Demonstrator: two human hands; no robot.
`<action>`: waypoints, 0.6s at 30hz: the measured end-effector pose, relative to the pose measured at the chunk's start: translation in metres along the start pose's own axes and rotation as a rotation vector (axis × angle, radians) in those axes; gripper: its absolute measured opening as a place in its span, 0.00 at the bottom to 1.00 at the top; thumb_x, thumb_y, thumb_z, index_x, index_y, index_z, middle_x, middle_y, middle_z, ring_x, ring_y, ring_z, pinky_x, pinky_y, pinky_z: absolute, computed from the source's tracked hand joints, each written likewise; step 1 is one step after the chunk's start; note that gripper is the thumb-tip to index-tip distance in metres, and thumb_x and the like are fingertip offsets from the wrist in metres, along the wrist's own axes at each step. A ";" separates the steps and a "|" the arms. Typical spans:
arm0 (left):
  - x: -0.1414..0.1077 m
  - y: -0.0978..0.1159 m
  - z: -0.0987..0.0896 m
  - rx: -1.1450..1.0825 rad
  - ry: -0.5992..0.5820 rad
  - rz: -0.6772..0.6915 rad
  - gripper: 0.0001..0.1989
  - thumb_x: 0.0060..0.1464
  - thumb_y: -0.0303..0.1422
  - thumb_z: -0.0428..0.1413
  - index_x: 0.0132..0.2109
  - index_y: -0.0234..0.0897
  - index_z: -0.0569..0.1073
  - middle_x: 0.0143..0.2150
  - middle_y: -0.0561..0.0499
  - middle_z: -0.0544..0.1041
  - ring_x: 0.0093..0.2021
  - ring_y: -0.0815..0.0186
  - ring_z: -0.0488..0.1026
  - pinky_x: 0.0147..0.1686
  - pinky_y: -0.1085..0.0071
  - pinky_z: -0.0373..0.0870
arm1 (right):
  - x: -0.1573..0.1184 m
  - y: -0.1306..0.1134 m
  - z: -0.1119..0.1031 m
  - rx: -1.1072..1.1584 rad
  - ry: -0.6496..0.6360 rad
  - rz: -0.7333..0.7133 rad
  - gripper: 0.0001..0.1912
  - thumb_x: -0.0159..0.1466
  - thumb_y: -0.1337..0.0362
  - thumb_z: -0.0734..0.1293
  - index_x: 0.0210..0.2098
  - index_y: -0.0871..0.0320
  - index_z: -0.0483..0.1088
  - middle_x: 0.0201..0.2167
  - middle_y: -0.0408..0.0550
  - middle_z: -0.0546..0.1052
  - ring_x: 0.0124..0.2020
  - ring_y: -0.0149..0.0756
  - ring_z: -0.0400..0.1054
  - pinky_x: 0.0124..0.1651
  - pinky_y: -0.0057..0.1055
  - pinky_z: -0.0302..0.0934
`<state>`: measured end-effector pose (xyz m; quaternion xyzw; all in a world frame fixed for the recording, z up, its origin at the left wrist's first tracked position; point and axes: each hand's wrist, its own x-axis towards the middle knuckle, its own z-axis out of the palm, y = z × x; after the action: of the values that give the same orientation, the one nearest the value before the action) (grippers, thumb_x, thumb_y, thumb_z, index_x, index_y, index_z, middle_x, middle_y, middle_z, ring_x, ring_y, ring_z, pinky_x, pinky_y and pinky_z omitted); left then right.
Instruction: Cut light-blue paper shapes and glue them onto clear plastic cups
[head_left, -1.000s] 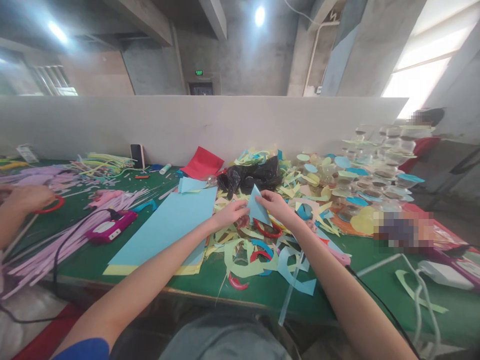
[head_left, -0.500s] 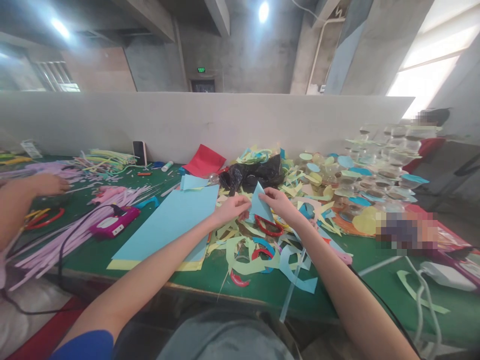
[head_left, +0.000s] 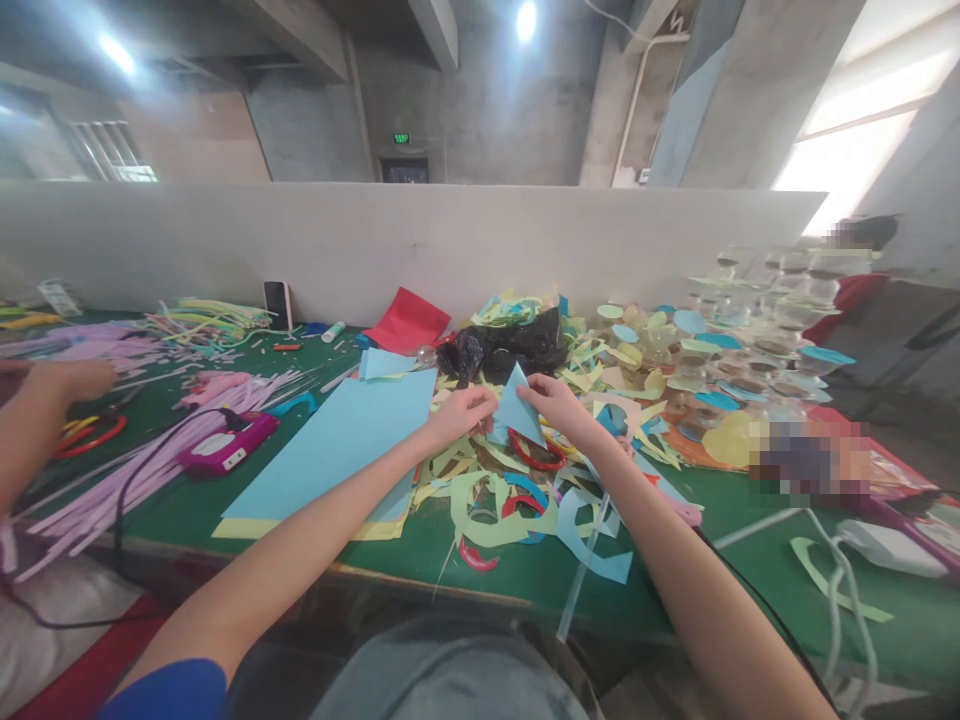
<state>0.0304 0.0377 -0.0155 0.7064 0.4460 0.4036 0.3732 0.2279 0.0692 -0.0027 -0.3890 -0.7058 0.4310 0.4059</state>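
Above the heap of paper offcuts, my right hand [head_left: 553,402] pinches a piece of light-blue paper [head_left: 516,408] along its right edge; the paper stands up in a point. To its left is my left hand [head_left: 463,415], thumb and fingers pressed together beside the paper's left edge. What those fingers hold, if anything, I cannot make out. A red loop like a scissors handle [head_left: 536,455] shows just under the paper. Large light-blue sheets [head_left: 337,440] lie left of my left hand, over yellow sheets [head_left: 225,528].
Paper offcuts [head_left: 495,515] cover the middle. A black plastic bag [head_left: 510,345] lies behind. Clear cups with paper discs [head_left: 772,345] are stacked at right. Purple strips [head_left: 112,490] and a magenta device [head_left: 229,445] lie left, near another person's arm [head_left: 37,410]. A white cable [head_left: 855,610] crosses the right.
My left hand has drawn slightly left, away from the blue paper. My right hand holds nearly still with it. The other person's hand at the far left has shifted left.
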 end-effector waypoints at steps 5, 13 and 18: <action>-0.002 0.004 -0.001 0.007 -0.002 0.011 0.16 0.56 0.45 0.53 0.30 0.36 0.67 0.21 0.53 0.73 0.21 0.71 0.68 0.20 0.75 0.62 | 0.001 0.002 0.001 -0.011 0.004 0.006 0.15 0.56 0.51 0.66 0.31 0.57 0.69 0.27 0.42 0.71 0.28 0.33 0.63 0.32 0.29 0.57; -0.001 0.002 0.000 0.032 -0.013 -0.001 0.16 0.56 0.45 0.52 0.30 0.37 0.67 0.21 0.53 0.74 0.21 0.70 0.68 0.21 0.74 0.63 | 0.001 0.003 -0.001 -0.075 -0.013 -0.011 0.15 0.58 0.50 0.65 0.31 0.57 0.68 0.26 0.41 0.70 0.28 0.33 0.61 0.33 0.30 0.56; -0.001 0.003 0.001 0.034 -0.014 -0.006 0.15 0.56 0.43 0.52 0.29 0.37 0.66 0.21 0.53 0.74 0.22 0.69 0.69 0.22 0.74 0.64 | 0.000 0.004 -0.002 -0.099 -0.036 -0.032 0.15 0.60 0.49 0.63 0.31 0.56 0.67 0.26 0.41 0.68 0.28 0.32 0.60 0.32 0.29 0.55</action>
<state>0.0318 0.0354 -0.0136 0.7141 0.4522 0.3898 0.3655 0.2301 0.0714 -0.0061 -0.3896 -0.7395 0.3961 0.3801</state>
